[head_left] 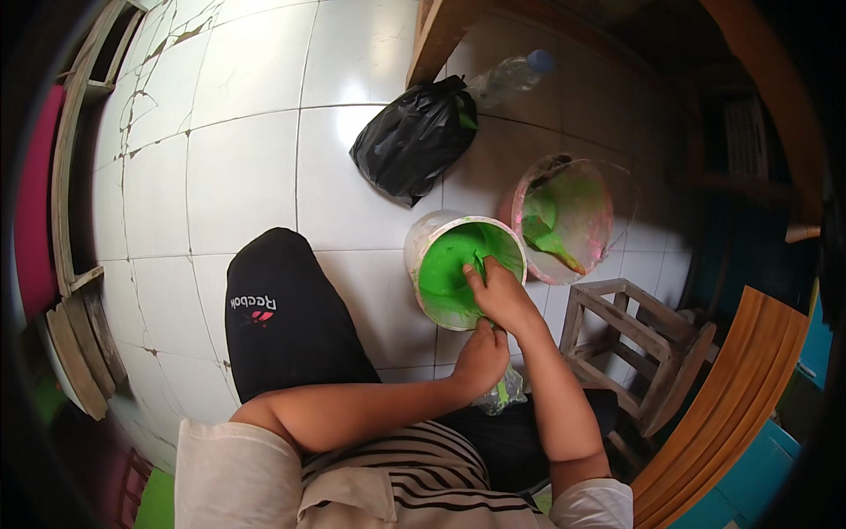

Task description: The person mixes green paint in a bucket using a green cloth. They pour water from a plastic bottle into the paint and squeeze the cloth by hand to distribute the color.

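A white bucket [419,249] with bright green paint [451,262] in it stands on the floor in front of me. Over its right side, my right hand [500,298] is closed on the green-smeared end of a clear plastic bag. My left hand [483,360] grips the same plastic bag [505,393] lower down, just outside the near rim. The bag's wrinkled, green-streaked bottom hangs below that hand, by my leg. To the right of the bucket is a second, paint-stained bucket [596,198], with a green-coated paintbrush [546,240] lying inside.
A black plastic bag [414,141] sits beyond the buckets, with a clear bottle [511,78] behind it. A small wooden stool [634,348] stands at the right, near slatted wood [731,397]. Wooden furniture [79,167] lines the left of the white tiled floor [247,159].
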`<state>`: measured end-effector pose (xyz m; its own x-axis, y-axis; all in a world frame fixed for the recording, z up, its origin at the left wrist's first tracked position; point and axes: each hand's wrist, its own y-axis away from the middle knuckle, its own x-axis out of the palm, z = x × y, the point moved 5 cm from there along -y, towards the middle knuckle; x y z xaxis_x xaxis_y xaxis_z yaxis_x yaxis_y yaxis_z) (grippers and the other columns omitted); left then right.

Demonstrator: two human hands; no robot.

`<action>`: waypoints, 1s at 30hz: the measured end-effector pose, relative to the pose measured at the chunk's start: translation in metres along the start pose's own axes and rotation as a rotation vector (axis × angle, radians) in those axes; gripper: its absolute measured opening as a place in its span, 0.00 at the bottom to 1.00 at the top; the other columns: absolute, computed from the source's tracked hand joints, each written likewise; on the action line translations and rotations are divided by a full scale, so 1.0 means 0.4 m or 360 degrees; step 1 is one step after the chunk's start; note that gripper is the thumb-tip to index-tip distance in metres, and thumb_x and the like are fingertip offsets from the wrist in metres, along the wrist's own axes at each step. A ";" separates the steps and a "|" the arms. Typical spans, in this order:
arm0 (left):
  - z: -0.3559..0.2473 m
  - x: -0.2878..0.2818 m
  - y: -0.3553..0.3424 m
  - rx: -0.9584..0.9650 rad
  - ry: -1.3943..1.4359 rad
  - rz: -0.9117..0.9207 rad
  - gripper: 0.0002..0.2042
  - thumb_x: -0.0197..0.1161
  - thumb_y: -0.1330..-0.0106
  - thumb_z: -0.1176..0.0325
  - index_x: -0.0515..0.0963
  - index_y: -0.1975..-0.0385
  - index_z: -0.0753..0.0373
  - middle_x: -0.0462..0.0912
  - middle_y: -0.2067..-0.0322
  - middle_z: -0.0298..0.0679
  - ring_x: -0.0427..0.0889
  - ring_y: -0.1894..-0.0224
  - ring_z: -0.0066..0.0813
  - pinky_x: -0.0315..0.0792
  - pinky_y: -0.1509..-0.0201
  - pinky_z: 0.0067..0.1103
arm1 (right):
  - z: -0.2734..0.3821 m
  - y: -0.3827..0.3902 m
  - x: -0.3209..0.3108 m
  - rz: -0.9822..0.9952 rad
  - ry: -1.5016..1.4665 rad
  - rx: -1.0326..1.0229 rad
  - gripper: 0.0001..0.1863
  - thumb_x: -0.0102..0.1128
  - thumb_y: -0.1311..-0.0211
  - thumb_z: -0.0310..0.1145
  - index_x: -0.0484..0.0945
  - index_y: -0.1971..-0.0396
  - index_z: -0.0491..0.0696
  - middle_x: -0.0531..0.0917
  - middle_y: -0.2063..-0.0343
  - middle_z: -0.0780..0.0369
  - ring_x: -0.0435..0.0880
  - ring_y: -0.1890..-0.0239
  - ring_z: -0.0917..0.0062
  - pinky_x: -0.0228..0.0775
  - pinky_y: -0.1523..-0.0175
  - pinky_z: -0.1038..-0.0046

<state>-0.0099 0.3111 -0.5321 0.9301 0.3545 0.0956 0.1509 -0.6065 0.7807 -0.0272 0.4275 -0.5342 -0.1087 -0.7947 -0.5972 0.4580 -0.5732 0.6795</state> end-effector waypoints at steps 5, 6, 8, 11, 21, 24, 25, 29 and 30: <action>0.017 0.004 -0.010 0.0134 0.0157 -0.0001 0.20 0.45 0.29 0.64 0.63 0.44 0.72 0.76 0.53 0.62 0.76 0.48 0.54 0.68 0.47 0.35 | 0.022 0.051 -0.028 -0.0069 0.0067 -0.0065 0.22 0.56 0.38 0.42 0.71 0.59 0.34 0.80 0.67 0.40 0.80 0.60 0.48 0.70 0.53 0.58; 0.003 0.002 -0.011 0.0248 0.0181 -0.0037 0.20 0.46 0.29 0.64 0.63 0.44 0.71 0.76 0.53 0.61 0.77 0.48 0.53 0.68 0.47 0.35 | 0.024 0.061 -0.037 -0.0062 0.0138 -0.0012 0.21 0.57 0.39 0.41 0.71 0.59 0.35 0.80 0.66 0.41 0.80 0.59 0.49 0.71 0.53 0.57; -0.001 0.003 -0.002 0.0239 0.0142 -0.0050 0.20 0.47 0.30 0.64 0.63 0.43 0.70 0.77 0.53 0.59 0.77 0.49 0.52 0.69 0.48 0.35 | 0.015 0.071 -0.044 -0.0072 0.0200 0.0047 0.20 0.58 0.40 0.40 0.71 0.59 0.36 0.81 0.65 0.42 0.81 0.58 0.50 0.71 0.52 0.56; -0.026 0.001 0.010 0.0251 0.0044 -0.0015 0.21 0.50 0.31 0.64 0.63 0.43 0.70 0.77 0.53 0.57 0.78 0.51 0.49 0.70 0.49 0.33 | -0.010 0.088 -0.061 -0.0164 0.0172 0.0020 0.17 0.58 0.41 0.38 0.72 0.59 0.40 0.82 0.65 0.46 0.81 0.58 0.52 0.72 0.54 0.56; -0.054 0.027 0.096 -0.0080 0.0300 0.0442 0.24 0.60 0.33 0.58 0.64 0.47 0.68 0.75 0.53 0.45 0.75 0.50 0.30 0.72 0.50 0.25 | -0.059 0.179 -0.251 -0.0281 -0.0650 -0.0312 0.12 0.63 0.42 0.30 0.73 0.61 0.43 0.79 0.72 0.61 0.79 0.69 0.78 0.72 0.64 0.75; -0.093 0.007 0.118 -0.0007 0.0430 0.0385 0.22 0.59 0.32 0.61 0.64 0.45 0.68 0.74 0.52 0.44 0.75 0.50 0.30 0.72 0.49 0.23 | -0.057 0.213 -0.327 -0.0322 -0.0959 -0.0247 0.10 0.61 0.39 0.28 0.73 0.60 0.44 0.79 0.71 0.64 0.78 0.66 0.83 0.73 0.65 0.79; -0.087 0.004 0.119 -0.0007 0.0418 0.0375 0.22 0.59 0.32 0.61 0.64 0.45 0.68 0.74 0.52 0.44 0.75 0.50 0.30 0.72 0.49 0.23 | -0.055 0.224 -0.355 -0.0394 -0.1021 -0.0307 0.09 0.60 0.38 0.27 0.73 0.60 0.44 0.79 0.70 0.65 0.78 0.66 0.84 0.74 0.65 0.80; -0.116 -0.025 0.138 0.0400 0.0382 0.0256 0.19 0.55 0.29 0.67 0.64 0.43 0.68 0.73 0.51 0.43 0.75 0.48 0.29 0.72 0.47 0.23 | -0.071 0.232 -0.461 -0.0779 -0.1027 -0.0628 0.09 0.59 0.37 0.26 0.72 0.58 0.44 0.80 0.65 0.64 0.79 0.63 0.83 0.77 0.63 0.79; -0.123 -0.029 0.145 0.0369 0.0426 0.0271 0.18 0.53 0.28 0.69 0.64 0.43 0.68 0.73 0.50 0.43 0.75 0.47 0.29 0.72 0.47 0.23 | -0.081 0.215 -0.475 -0.0778 -0.1030 -0.0636 0.09 0.59 0.37 0.26 0.72 0.58 0.44 0.80 0.65 0.64 0.79 0.63 0.83 0.77 0.63 0.79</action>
<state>-0.0284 0.3066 -0.4576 0.8329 0.3892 0.3935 0.1020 -0.8067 0.5821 0.0614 0.5357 -0.3762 -0.7915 -0.5067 -0.3418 0.4895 -0.8604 0.1419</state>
